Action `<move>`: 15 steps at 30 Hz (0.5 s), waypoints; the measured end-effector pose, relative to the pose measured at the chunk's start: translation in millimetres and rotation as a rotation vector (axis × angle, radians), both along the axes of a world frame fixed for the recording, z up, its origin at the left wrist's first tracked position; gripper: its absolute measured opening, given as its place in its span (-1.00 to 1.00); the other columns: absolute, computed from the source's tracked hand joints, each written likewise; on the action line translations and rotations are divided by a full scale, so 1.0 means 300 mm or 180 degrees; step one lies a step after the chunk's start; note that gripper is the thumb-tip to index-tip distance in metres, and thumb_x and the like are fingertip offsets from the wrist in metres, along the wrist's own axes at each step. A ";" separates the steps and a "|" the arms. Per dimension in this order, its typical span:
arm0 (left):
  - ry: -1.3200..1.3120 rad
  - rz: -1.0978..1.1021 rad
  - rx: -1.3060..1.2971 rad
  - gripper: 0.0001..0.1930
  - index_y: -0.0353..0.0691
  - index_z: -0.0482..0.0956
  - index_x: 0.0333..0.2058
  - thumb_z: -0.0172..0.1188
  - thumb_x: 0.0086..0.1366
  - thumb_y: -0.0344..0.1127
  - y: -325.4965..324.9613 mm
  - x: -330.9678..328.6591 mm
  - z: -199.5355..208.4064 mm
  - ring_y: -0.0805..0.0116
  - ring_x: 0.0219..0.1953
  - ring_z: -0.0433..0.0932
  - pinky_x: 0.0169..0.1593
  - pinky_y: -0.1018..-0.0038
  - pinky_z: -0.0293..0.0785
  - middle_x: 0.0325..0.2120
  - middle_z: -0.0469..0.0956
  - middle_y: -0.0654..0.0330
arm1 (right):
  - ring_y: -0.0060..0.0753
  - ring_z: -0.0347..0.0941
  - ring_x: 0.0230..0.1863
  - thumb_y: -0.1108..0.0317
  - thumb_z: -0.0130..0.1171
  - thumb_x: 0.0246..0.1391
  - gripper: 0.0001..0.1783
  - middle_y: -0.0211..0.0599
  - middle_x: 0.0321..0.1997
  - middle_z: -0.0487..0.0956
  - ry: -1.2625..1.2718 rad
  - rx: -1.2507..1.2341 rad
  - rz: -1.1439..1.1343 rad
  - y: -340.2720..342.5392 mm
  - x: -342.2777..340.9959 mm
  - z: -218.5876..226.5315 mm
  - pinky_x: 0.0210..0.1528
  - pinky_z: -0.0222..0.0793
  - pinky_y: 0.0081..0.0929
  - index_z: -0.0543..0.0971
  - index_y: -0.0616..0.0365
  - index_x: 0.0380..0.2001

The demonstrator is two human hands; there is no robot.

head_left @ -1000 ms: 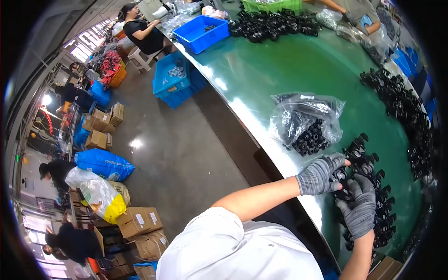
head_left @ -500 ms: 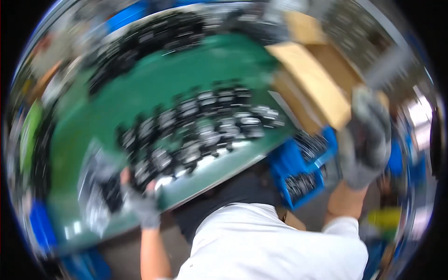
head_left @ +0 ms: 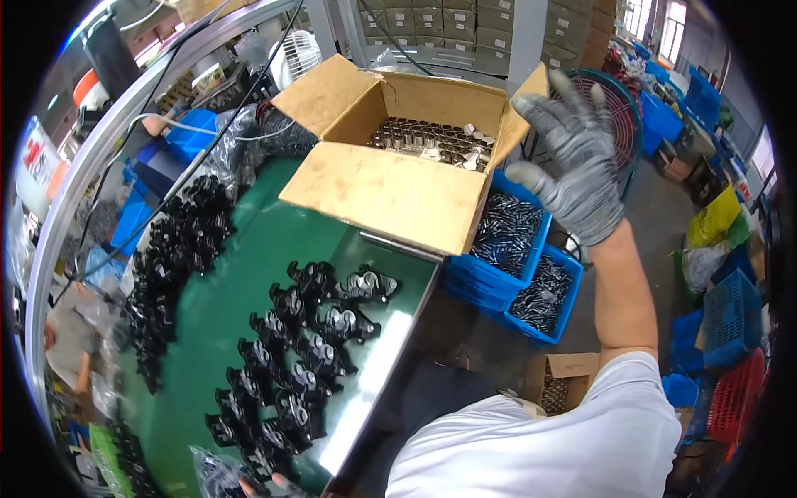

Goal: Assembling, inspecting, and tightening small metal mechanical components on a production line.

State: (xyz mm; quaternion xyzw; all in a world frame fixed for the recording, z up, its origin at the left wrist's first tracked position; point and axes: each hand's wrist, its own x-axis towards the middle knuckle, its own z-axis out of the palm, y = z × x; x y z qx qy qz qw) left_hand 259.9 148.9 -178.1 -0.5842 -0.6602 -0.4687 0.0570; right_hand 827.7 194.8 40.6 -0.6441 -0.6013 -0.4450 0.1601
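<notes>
My right hand (head_left: pixel 577 162), in a grey glove, is raised with its fingers spread and holds nothing. It is beside the right flap of an open cardboard box (head_left: pixel 382 187); whether it touches the flap I cannot tell. Inside the box lie many small metal pieces (head_left: pixel 432 143) in rows. At the lower edge shows part of my left hand (head_left: pixel 278 485), fingertips apart, close to a clear plastic bag (head_left: pixel 217 473) and the nearest of the black mechanical parts (head_left: pixel 303 382). These parts stand in two rows on the green table (head_left: pixel 249 290). Most of the left hand is cut off.
Blue bins (head_left: pixel 544 295) of dark metal pins stand below the box, past the table's edge. A pile of black parts (head_left: pixel 178 257) lines the table's far left side. A large fan (head_left: pixel 618 124) stands behind my right hand. Another person's arm (head_left: pixel 83 373) shows at far left.
The view has swung right, bringing the box to the middle and my left hand to the lower edge. My right hand has risen from the box's near side to beside its right flap.
</notes>
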 end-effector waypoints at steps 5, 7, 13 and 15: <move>0.0580 0.0128 0.0765 -0.34 -0.36 0.32 0.27 0.33 0.40 -0.08 0.005 0.001 -0.054 -0.05 0.01 0.60 0.08 0.15 0.59 0.12 0.50 -0.19 | -0.14 0.60 0.16 -0.06 0.28 0.20 -0.46 -0.09 -0.01 0.71 0.2927 -0.1425 0.0387 -0.054 0.176 -0.106 0.30 0.40 -0.21 0.68 0.12 0.05; 0.0515 0.0375 0.0567 -0.34 -0.37 0.31 0.28 0.31 0.41 -0.07 0.008 0.001 -0.072 -0.07 0.02 0.59 0.08 0.15 0.59 0.12 0.51 -0.19 | -0.24 0.67 -0.03 0.03 0.22 0.21 -0.53 -0.07 -0.16 0.72 0.3368 -0.1698 0.0953 0.010 0.195 -0.129 0.10 0.52 -0.30 0.68 0.16 0.01; 0.0295 0.0782 0.0093 -0.31 -0.38 0.28 0.30 0.25 0.44 0.02 0.015 0.002 -0.127 -0.14 0.09 0.55 0.12 0.10 0.56 0.14 0.50 -0.21 | -0.43 0.70 -0.32 0.06 0.18 0.24 -0.53 -0.12 -0.41 0.71 0.4463 -0.2156 0.0718 0.265 0.296 0.029 -0.14 0.61 -0.40 0.66 0.23 0.01; 0.0229 0.0828 -0.0002 -0.30 -0.38 0.27 0.31 0.24 0.44 0.03 0.016 0.042 -0.102 -0.15 0.10 0.54 0.14 0.08 0.55 0.14 0.50 -0.22 | -0.50 0.66 -0.47 0.10 0.20 0.23 -0.51 -0.20 -0.53 0.69 0.3325 -0.3238 -0.0204 0.407 0.268 0.108 -0.29 0.61 -0.49 0.64 0.23 0.07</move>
